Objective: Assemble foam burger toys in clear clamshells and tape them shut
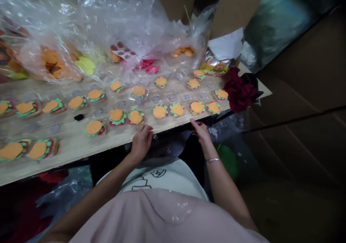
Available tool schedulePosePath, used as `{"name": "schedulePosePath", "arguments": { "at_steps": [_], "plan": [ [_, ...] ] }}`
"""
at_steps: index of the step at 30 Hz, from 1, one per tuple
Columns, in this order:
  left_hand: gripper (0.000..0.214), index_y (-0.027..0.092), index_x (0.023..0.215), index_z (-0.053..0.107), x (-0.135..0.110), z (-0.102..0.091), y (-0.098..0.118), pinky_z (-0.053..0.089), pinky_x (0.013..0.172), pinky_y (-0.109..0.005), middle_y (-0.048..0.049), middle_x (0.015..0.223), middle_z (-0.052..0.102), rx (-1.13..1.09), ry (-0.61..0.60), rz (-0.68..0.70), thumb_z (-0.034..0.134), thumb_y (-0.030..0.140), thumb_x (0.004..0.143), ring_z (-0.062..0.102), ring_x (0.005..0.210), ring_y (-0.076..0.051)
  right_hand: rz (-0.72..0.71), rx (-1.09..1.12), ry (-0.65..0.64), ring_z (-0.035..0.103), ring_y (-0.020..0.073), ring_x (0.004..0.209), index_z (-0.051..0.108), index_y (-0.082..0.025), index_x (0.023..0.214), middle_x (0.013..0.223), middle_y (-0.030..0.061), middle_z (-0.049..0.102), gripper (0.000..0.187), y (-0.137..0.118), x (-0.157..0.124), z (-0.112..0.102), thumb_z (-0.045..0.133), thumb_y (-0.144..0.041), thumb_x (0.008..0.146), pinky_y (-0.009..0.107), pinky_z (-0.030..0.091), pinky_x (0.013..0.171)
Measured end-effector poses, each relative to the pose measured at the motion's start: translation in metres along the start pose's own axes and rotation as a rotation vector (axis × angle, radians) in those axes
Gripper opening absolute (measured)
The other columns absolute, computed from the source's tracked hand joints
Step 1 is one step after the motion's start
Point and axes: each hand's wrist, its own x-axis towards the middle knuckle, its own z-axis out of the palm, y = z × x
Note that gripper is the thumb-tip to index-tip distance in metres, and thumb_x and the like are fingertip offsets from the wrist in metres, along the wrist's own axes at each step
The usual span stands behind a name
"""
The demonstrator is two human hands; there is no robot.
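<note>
Along the front edge of the wooden table [116, 140], my left hand [142, 142] rests with its fingers curled in. Whatever it may hold is hidden. To its right, my right hand [202, 132] lies against the same edge, thumb stretched out and fingers apart, with nothing visible in it. Just beyond my left hand is a toy burger [136, 116] with an orange top and green frill. Nearest my right hand is another toy burger [197, 107]. Several similar burgers sit in clear plastic trays in rows across the table.
Clear plastic bags [121, 16] of orange, yellow and pink pieces line the back. A dark red flower-like bundle [239, 91] sits at the right end, by an open cardboard box [234, 5] and a printed bag [216, 64]. A small black piece [78, 117] lies among the trays.
</note>
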Motion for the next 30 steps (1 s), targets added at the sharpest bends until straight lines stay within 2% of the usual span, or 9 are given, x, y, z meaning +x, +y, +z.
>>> {"name": "schedulePosePath", "arguments": {
  "at_steps": [3,6,12,15,17,20,25,27,30],
  "plan": [
    [0.012,0.018,0.092,0.055,-0.002,0.000,-0.004,0.045,0.066,-0.028,-0.0059,0.097,0.054,0.006,-0.001,0.042,0.043,0.020,0.088,0.055,0.076,-0.017,-0.012,0.069,0.051,0.036,0.0070,0.042,0.051,-0.020,0.078,0.056,-0.0062,0.050,0.048,0.014,-0.003,0.006,0.067,-0.063,0.062,0.021,0.030,0.040],
    [0.014,0.018,0.081,0.052,-0.003,0.000,-0.012,0.043,0.066,-0.028,-0.0048,0.086,0.052,0.054,0.007,0.114,0.041,0.022,0.089,0.054,0.075,-0.018,-0.040,0.089,0.108,0.038,0.0070,0.043,0.050,-0.020,0.074,0.055,-0.0066,0.049,0.050,0.030,-0.022,0.001,0.061,-0.067,0.062,0.020,0.031,0.041],
    [0.015,0.020,0.080,0.048,0.005,-0.002,-0.023,0.041,0.063,-0.029,-0.0040,0.079,0.051,0.045,0.043,0.257,0.038,0.022,0.090,0.052,0.069,-0.019,-0.029,0.072,0.239,0.041,0.0081,0.042,0.055,-0.017,0.061,0.049,-0.0057,0.049,0.040,0.077,-0.098,-0.061,0.074,-0.050,0.049,0.021,0.032,0.041],
    [0.011,0.021,0.083,0.048,0.012,-0.003,-0.026,0.042,0.068,-0.031,-0.0052,0.082,0.053,-0.014,0.062,0.334,0.039,0.022,0.089,0.054,0.074,-0.021,0.016,0.082,0.388,0.037,0.0075,0.038,0.053,-0.018,0.058,0.045,-0.0064,0.045,0.032,0.104,-0.133,-0.091,0.070,-0.044,0.053,0.021,0.029,0.039],
    [0.009,0.021,0.083,0.049,0.015,-0.004,-0.027,0.044,0.069,-0.032,-0.0054,0.081,0.054,-0.052,0.070,0.363,0.041,0.022,0.088,0.055,0.074,-0.022,0.042,0.092,0.460,0.036,0.0075,0.036,0.053,-0.019,0.059,0.045,-0.0063,0.046,0.027,0.119,-0.143,-0.101,0.066,-0.042,0.057,0.021,0.027,0.039],
    [0.006,0.021,0.085,0.049,0.014,-0.010,-0.030,0.045,0.063,-0.032,-0.0043,0.077,0.055,-0.102,0.088,0.369,0.044,0.024,0.086,0.054,0.065,-0.020,0.056,0.087,0.484,0.040,0.0086,0.038,0.055,-0.018,0.062,0.049,-0.0043,0.051,0.019,0.131,-0.136,-0.098,0.062,-0.036,0.059,0.021,0.030,0.040],
    [0.003,0.023,0.084,0.054,-0.015,-0.013,-0.039,0.048,0.068,-0.032,-0.0061,0.082,0.063,-0.184,0.092,0.430,0.055,0.024,0.081,0.061,0.072,-0.021,0.026,0.008,0.376,0.046,0.0108,0.046,0.057,-0.018,0.058,0.050,-0.0035,0.053,0.012,0.143,-0.088,-0.077,0.061,-0.029,0.057,0.023,0.037,0.046],
    [0.004,0.024,0.081,0.059,-0.029,-0.001,-0.038,0.048,0.071,-0.030,-0.0051,0.080,0.066,-0.197,-0.034,0.439,0.057,0.023,0.079,0.063,0.071,-0.020,0.035,-0.035,0.324,0.047,0.0120,0.046,0.056,-0.018,0.055,0.048,-0.0034,0.052,0.011,0.152,-0.069,-0.074,0.061,-0.028,0.057,0.024,0.038,0.047],
    [0.011,0.026,0.079,0.065,-0.038,0.028,-0.028,0.047,0.064,-0.028,-0.0023,0.075,0.067,-0.193,-0.477,0.355,0.055,0.022,0.078,0.063,0.067,-0.018,0.051,-0.086,0.316,0.051,0.0144,0.053,0.055,-0.020,0.055,0.052,-0.0018,0.056,0.010,0.168,-0.045,-0.081,0.059,-0.029,0.058,0.025,0.040,0.052]
  ]
}}
